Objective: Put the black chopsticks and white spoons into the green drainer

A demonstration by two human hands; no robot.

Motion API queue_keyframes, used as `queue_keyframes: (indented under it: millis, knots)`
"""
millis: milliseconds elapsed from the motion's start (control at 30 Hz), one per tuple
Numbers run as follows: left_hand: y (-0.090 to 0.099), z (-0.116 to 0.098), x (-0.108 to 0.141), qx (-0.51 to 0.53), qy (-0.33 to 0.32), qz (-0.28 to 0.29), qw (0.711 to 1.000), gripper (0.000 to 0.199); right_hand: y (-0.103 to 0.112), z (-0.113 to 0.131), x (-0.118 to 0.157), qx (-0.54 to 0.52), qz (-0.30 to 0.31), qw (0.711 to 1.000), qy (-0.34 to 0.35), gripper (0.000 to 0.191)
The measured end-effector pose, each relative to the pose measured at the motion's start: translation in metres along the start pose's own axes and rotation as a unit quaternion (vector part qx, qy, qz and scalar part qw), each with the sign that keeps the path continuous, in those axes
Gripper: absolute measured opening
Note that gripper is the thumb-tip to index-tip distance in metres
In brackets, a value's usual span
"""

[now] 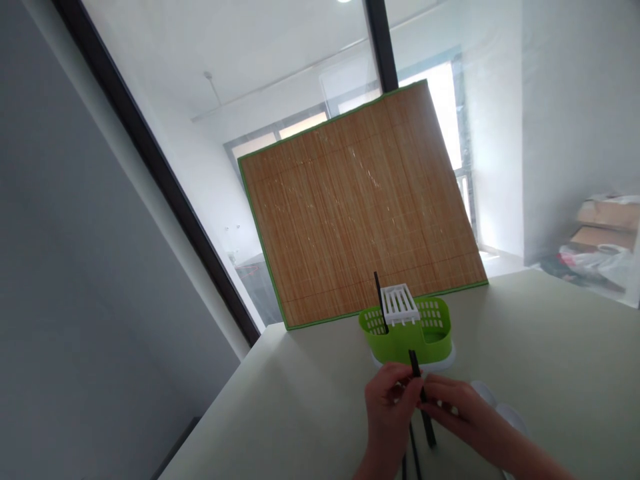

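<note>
My left hand [393, 403] and my right hand [453, 400] meet in front of the green basket [400, 345], their fingers closed round black chopsticks [429, 430] that slant between them. The basket has perforated sides, a white base and a white slatted rack [399, 303] on top. One black chopstick [380, 300] stands in its left compartment. More thin black sticks [414, 453] lie on the table below my hands, partly hidden by them.
Behind the basket a bamboo mat [360, 207] with green edging leans against the glass on the pale table [310, 393]. White round items [510, 419] sit beside my right forearm. Boxes and plastic bags [605, 233] are beyond the glass at right.
</note>
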State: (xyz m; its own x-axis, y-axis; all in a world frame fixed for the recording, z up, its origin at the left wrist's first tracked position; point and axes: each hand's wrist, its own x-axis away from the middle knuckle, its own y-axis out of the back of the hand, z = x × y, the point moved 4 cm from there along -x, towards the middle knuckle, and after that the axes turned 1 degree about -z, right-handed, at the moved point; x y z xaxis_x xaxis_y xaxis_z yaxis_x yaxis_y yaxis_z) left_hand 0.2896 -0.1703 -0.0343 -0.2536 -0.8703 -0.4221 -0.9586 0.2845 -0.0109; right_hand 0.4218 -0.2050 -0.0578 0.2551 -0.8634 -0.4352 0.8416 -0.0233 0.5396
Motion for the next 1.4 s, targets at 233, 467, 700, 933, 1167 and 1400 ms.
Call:
queue_keyframes:
  millis: [233, 467, 700, 933, 1167, 1400]
  knots:
    - [0.006, -0.024, 0.002, -0.179, -0.054, 0.053, 0.981, 0.013, -0.002, 0.0, 0.002, 0.006, -0.026, 1.0, 0.007, 0.025]
    - [0.012, -0.021, -0.004, -0.157, -0.013, 0.033, 0.987, 0.012, -0.009, -0.017, 0.002, 0.052, -0.021, 0.998, -0.018, 0.016]
    - [0.018, -0.034, -0.026, -0.139, -0.017, 0.035, 0.99, 0.016, -0.011, -0.022, -0.002, 0.014, -0.046, 0.999, -0.024, 0.014]
    - [0.072, -0.118, -0.111, -0.109, -0.179, -0.121, 0.97, 0.027, -0.002, -0.04, 0.001, 0.058, -0.099, 0.992, -0.045, 0.023]
    - [0.081, -0.079, -0.198, -0.207, -0.128, -0.11, 0.964, 0.026, -0.013, -0.047, 0.003, 0.105, -0.054, 0.992, -0.049, 0.023]
    - [0.065, 0.017, -0.229, -0.252, -0.016, -0.05, 0.966, 0.015, -0.019, -0.048, 0.003, 0.132, -0.022, 0.989, -0.067, 0.024]
